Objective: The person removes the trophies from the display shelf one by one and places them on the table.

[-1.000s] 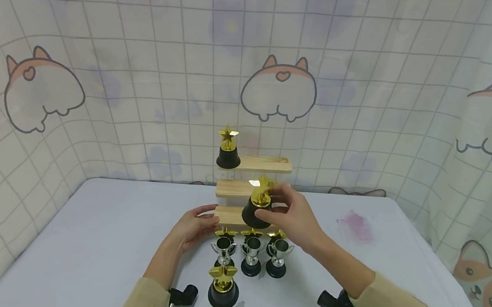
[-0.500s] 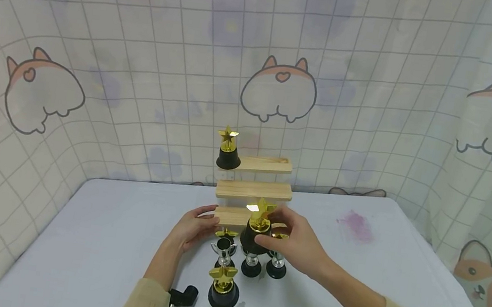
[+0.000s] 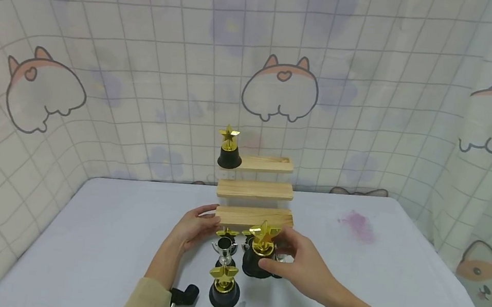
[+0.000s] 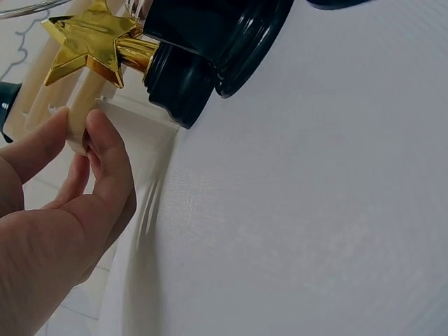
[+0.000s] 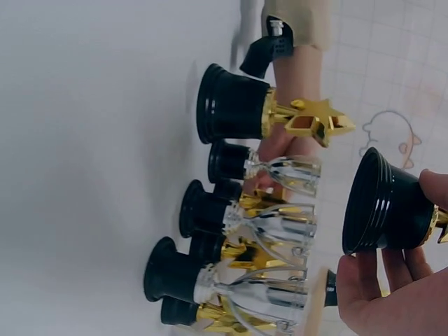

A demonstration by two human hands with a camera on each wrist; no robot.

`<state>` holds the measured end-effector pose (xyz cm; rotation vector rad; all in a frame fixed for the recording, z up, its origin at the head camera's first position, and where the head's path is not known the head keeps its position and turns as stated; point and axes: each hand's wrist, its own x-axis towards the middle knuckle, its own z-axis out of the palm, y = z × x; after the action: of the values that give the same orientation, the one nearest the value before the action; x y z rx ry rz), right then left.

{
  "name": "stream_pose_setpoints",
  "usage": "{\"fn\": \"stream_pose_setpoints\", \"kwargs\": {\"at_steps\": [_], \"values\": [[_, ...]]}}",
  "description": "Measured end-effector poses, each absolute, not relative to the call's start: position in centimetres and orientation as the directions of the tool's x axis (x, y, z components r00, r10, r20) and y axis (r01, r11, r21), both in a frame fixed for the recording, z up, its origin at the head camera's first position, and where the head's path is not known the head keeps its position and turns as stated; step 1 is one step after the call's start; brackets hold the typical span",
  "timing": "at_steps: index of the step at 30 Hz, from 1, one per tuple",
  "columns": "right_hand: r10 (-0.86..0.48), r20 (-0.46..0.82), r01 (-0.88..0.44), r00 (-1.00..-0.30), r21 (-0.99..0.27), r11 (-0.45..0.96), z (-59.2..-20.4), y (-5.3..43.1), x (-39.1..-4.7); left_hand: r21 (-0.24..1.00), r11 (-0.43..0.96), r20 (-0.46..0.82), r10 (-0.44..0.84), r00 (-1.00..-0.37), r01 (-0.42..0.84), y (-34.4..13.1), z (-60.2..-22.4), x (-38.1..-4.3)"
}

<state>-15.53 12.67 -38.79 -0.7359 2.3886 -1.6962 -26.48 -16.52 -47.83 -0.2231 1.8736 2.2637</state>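
Note:
My right hand point(image 3: 303, 265) grips a gold star trophy point(image 3: 258, 263) by its black base, in front of the wooden shelf. It overlaps the middle and right silver cups in the head view; the right wrist view shows its base point(image 5: 385, 203) apart from the table. With thumb and fingers, my left hand point(image 3: 196, 227) pinches the left end of the lowest shelf board point(image 3: 249, 217). A row of silver cup trophies point(image 3: 225, 245) stands before the shelf, with small gold star trophies point(image 5: 248, 253) behind them. Nearer me stands another star trophy point(image 3: 223, 295).
One star trophy point(image 3: 229, 158) stands at the left end of the top board point(image 3: 270, 164). The middle board point(image 3: 255, 189) is bare. A white cloth covers the table point(image 3: 113, 240), and a patterned curtain point(image 3: 180, 88) hangs behind it.
My right hand has brought the star trophy down and toward me, from in front of the shelf boards to in front of the silver cups. My left hand stays on the lowest board.

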Motion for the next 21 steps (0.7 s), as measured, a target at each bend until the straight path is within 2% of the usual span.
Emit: {"fn": "stream_pose_setpoints", "kwargs": {"at_steps": [13,21], "values": [[-0.456,0.121,-0.252,-0.882,-0.938,0.239,-40.0,13.0,-14.6,0.95,-0.184,-0.245,0.06,-0.968,-0.252,-16.7,-47.6,-26.3],[-0.489,0.113,-0.245,-0.865,-0.945,0.215,-42.3,12.5,-14.1,0.953,-0.177,-0.239,0.06,-0.969,-0.246,-16.7,-47.8,-26.4]]}}
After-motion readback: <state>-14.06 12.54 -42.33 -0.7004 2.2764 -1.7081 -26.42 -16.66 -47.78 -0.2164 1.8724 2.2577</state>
